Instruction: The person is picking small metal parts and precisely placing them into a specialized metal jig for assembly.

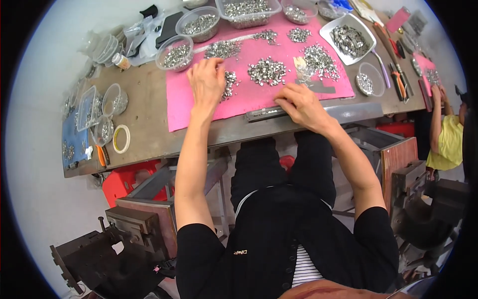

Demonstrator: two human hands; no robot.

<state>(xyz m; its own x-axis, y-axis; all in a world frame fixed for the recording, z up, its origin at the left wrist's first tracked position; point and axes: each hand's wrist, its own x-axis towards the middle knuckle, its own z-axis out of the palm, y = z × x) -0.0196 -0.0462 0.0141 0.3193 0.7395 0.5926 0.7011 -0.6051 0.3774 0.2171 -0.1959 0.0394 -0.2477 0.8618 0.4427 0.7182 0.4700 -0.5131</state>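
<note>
The left hand [206,82] is at the left pile of bits [230,85], fingers curled in; whether it pinches one, I can't tell. The right hand [300,103] has its fingertips drawn together by the right end of the rail [264,114], along the mat's [184,109] near edge; its grip is hidden from me. The bits should be light, stiff and slippery, best pinched singly by their edges; the rail is likely rigid and heavier. The bits look small, silvery and shiny, the rail dark and slim. Far right on the bench [144,117] sits a white bowl [328,37].
</note>
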